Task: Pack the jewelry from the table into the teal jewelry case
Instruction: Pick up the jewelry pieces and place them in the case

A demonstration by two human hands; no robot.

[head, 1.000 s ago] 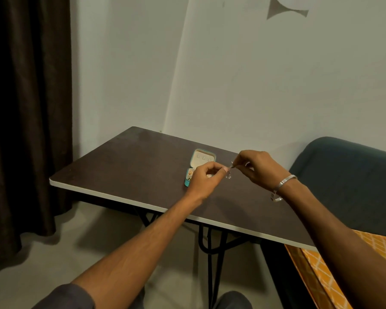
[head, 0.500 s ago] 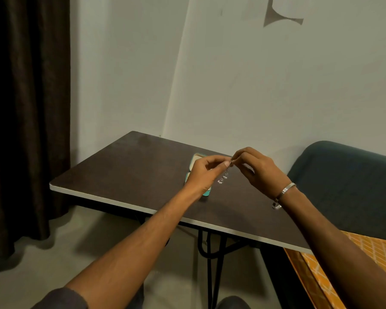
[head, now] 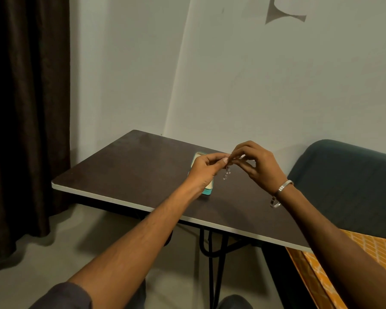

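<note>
A small silver dangling earring (head: 226,173) hangs between my two hands above the dark table (head: 134,166). My left hand (head: 206,169) pinches its top with thumb and forefinger. My right hand (head: 255,165) pinches the same top end from the right, fingertips touching the left hand's. The teal jewelry case (head: 208,190) lies open on the table just under and behind my left hand, which hides most of it; its cream lid (head: 197,156) shows above the knuckles. What lies in the case is hidden.
The table stands against a pale wall, with its white front edge (head: 120,200) toward me. A dark curtain (head: 27,108) hangs at the left. A dark teal sofa (head: 348,181) and an orange patterned cushion (head: 366,253) sit at the right. A silver bangle (head: 281,192) circles my right wrist.
Both hands have risen slightly above the case while still pinching the earring, which now dangles lower and straighter between them. My left hand now covers more of the case.
</note>
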